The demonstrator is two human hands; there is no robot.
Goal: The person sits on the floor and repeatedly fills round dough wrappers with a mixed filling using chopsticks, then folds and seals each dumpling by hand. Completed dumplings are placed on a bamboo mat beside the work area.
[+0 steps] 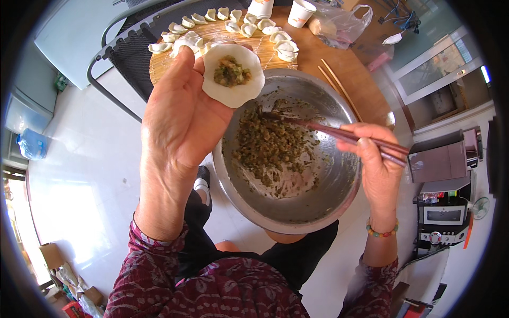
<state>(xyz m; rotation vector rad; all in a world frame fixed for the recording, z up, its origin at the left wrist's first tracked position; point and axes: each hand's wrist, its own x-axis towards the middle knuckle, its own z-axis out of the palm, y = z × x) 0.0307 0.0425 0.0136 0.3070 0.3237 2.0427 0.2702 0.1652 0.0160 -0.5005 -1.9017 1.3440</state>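
Observation:
On the fingers of my left hand (179,111) lies a round dumpling wrapper (212,89), its edge held by the fingertips. A small heap of green and brown filling (231,71) sits in its middle. My right hand (375,159) grips a pair of dark brown chopsticks (326,129), whose tips reach into the chopped filling (274,147). That filling lies in a large steel bowl (338,198) at the table's near edge. Beyond my left hand, several folded dumplings (248,30) stand along the rim of a round slatted mat (258,43), partly hidden by the hand.
Another pair of light wooden chopsticks (340,85) rests on the wooden table (368,95), right of the bowl. Paper cups (301,14) and a clear plastic bag (346,24) stand at the back. A dark folding chair (131,59) is at the left. A water jug (32,144) is on the floor.

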